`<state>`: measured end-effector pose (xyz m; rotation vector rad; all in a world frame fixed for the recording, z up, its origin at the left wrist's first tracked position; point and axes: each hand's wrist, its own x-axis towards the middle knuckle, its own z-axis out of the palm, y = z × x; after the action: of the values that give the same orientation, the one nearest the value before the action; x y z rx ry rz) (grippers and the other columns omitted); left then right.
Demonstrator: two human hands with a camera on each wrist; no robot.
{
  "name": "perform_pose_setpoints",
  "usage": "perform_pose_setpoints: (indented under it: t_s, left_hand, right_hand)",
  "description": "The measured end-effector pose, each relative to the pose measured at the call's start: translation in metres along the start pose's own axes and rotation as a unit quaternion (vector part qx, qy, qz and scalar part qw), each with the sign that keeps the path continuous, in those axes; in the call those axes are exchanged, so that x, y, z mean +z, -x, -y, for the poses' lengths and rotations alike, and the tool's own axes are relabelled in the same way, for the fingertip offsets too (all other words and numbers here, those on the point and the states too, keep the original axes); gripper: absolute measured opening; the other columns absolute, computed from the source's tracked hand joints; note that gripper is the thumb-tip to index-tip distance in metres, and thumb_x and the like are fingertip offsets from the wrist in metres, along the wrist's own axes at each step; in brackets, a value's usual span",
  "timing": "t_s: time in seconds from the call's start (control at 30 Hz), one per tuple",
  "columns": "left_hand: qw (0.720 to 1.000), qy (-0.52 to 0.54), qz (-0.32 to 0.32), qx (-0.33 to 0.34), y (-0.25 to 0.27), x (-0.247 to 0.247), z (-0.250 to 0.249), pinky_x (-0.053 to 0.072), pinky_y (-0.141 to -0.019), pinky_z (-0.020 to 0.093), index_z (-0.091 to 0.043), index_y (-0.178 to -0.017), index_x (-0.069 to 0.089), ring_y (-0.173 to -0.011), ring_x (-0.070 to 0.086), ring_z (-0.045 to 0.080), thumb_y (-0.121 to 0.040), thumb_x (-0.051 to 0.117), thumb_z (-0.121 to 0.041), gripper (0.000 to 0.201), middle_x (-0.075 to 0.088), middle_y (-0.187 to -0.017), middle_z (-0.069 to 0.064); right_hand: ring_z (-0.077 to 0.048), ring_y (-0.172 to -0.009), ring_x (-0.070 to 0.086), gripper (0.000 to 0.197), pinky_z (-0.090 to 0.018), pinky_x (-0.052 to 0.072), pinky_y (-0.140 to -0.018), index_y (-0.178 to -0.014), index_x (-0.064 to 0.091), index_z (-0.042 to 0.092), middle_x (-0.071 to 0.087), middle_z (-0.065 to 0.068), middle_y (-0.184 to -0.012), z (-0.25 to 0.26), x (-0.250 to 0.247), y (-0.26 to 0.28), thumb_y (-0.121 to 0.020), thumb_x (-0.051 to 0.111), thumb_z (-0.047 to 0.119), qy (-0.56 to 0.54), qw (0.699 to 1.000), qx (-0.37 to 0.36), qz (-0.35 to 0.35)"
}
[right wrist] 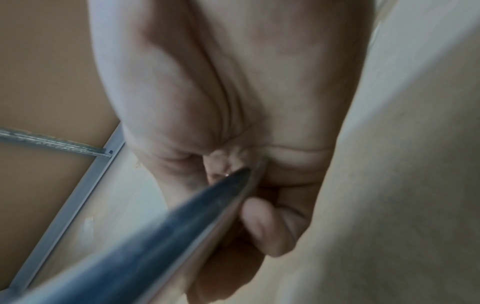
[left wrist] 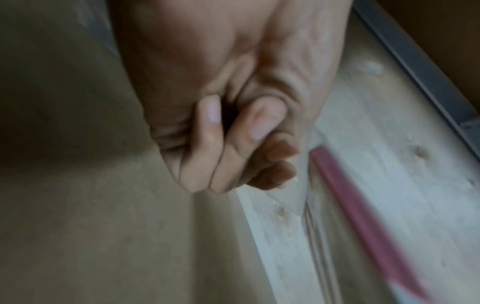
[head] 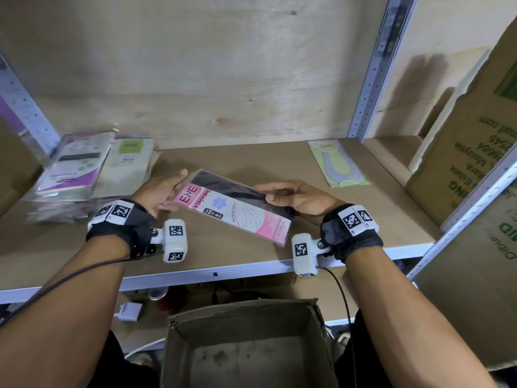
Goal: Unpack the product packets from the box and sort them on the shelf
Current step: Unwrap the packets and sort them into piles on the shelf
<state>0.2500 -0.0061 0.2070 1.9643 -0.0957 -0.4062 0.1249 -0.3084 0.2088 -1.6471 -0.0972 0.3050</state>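
Both hands' grip pinches stocking packet [head: 235, 207] above brown shelf [head: 279, 166], plywood wall [head: 209, 65] behind.

Stocking packet [head: 234, 206]: flat clear sleeve with a pink and white card printed "ENE STOCKING" and a dark stocking behind it, held level above the shelf [head: 279, 169] and slanted from far left to near right. Stack of packets [head: 81, 175]: lies at the shelf's left end, green-labelled and purple-labelled sleeves uppermost. Green packet [head: 337, 163]: lies flat and alone near the right upright. Box [head: 246, 345]: open brown cardboard, below the shelf edge, its visible floor bare.
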Motion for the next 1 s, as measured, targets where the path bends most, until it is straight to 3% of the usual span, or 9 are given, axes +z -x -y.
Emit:
perform_pose_setpoints:
  t_s: [0.17,0.33,0.43,0.5,0.6,0.7,0.8,0.9,1.0]
  left_hand:
    - [0.990,0.093,0.103,0.016,0.005,0.006,-0.006,0.033,-0.037,0.018,-0.020,-0.050,0.065,-0.032,0.035,0.009,-0.098,0.047,-0.052,0.060,0.043,-0.040,-0.002]
    - [0.950,0.215,0.226,0.025,0.003,0.014,-0.014,0.032,-0.033,0.015,-0.006,-0.067,0.053,-0.030,0.036,0.007,-0.105,0.022,-0.043,0.061,0.038,-0.037,-0.003]
    - [0.962,0.207,0.176,0.010,0.001,0.018,-0.010,0.032,-0.033,0.016,-0.010,-0.064,0.051,-0.029,0.035,0.007,-0.105,0.027,-0.048,0.061,0.038,-0.037,-0.004]
    - [0.981,0.172,0.093,-0.010,-0.003,0.021,-0.001,0.028,-0.033,0.016,-0.012,-0.066,0.051,-0.029,0.030,0.006,-0.101,0.036,-0.055,0.057,0.038,-0.037,-0.005]
    - [0.961,0.270,-0.017,-0.059,-0.013,0.027,0.005,0.030,-0.031,0.015,-0.011,-0.084,0.059,-0.031,0.039,0.004,-0.097,0.041,-0.061,0.056,0.053,-0.047,-0.005]
    - [0.954,0.289,0.002,-0.079,-0.014,0.039,-0.002,0.048,-0.042,0.017,-0.009,-0.097,0.072,-0.048,0.066,0.012,-0.093,0.033,-0.072,0.074,0.075,-0.073,0.008]
    - [0.979,0.168,0.106,-0.048,0.000,0.067,-0.012,0.059,-0.057,0.025,-0.010,-0.107,0.068,-0.080,0.077,0.028,-0.083,0.048,-0.078,0.075,0.078,-0.094,0.015]
    - [0.975,0.129,0.177,-0.025,0.018,0.097,-0.025,0.059,-0.060,0.023,-0.011,-0.112,0.062,-0.080,0.077,0.026,-0.087,0.065,-0.055,0.051,0.078,-0.095,0.013]
    - [0.977,0.147,0.153,0.017,0.023,0.107,-0.030,0.058,-0.060,0.020,-0.006,-0.119,0.064,-0.073,0.075,0.020,-0.088,0.074,-0.023,0.037,0.078,-0.100,0.012]
  right_hand:
    - [-0.011,-0.091,0.071,0.040,-0.020,0.054,-0.076,-0.137,0.055,0.012,0.070,-0.009,-0.111,0.005,-0.008,0.007,-0.097,0.054,0.004,0.025,0.999,-0.025,-0.011]
    - [-0.016,-0.094,0.070,0.042,-0.020,0.055,-0.075,-0.140,0.051,0.005,0.065,-0.019,-0.124,0.007,-0.012,0.011,-0.099,0.051,0.003,0.033,0.999,-0.038,-0.018]
    - [-0.020,-0.096,0.068,0.041,-0.023,0.056,-0.078,-0.139,0.052,0.005,0.065,-0.019,-0.122,0.006,-0.013,0.010,-0.099,0.051,0.004,0.047,0.998,-0.032,-0.023]
    - [-0.022,-0.097,0.068,0.038,-0.026,0.057,-0.083,-0.136,0.055,0.006,0.067,-0.018,-0.120,0.003,-0.016,0.010,-0.099,0.052,0.005,0.048,0.998,-0.023,-0.038]
    - [-0.022,-0.090,0.068,0.030,-0.031,0.055,-0.076,-0.129,0.062,0.009,0.070,-0.015,-0.112,-0.003,-0.018,0.007,-0.100,0.053,0.008,0.001,0.994,-0.004,-0.107]
    - [-0.024,-0.076,0.064,0.020,-0.030,0.051,-0.053,-0.111,0.065,0.019,0.068,-0.011,-0.101,-0.004,-0.015,0.002,-0.099,0.052,0.008,-0.041,0.980,0.007,-0.195]
    - [-0.033,-0.073,0.061,0.022,-0.031,0.054,-0.048,-0.119,0.059,0.005,0.065,-0.021,-0.104,-0.005,-0.009,-0.003,-0.098,0.053,0.002,-0.093,0.973,-0.003,-0.213]
    - [-0.039,-0.082,0.066,0.037,-0.034,0.059,-0.054,-0.130,0.049,-0.006,0.062,-0.029,-0.116,-0.004,-0.002,-0.005,-0.095,0.059,0.001,-0.118,0.967,-0.012,-0.224]
    - [-0.043,-0.096,0.067,0.042,-0.041,0.059,-0.067,-0.131,0.050,-0.003,0.063,-0.030,-0.121,-0.003,0.001,-0.007,-0.092,0.064,0.002,-0.082,0.970,-0.011,-0.231]
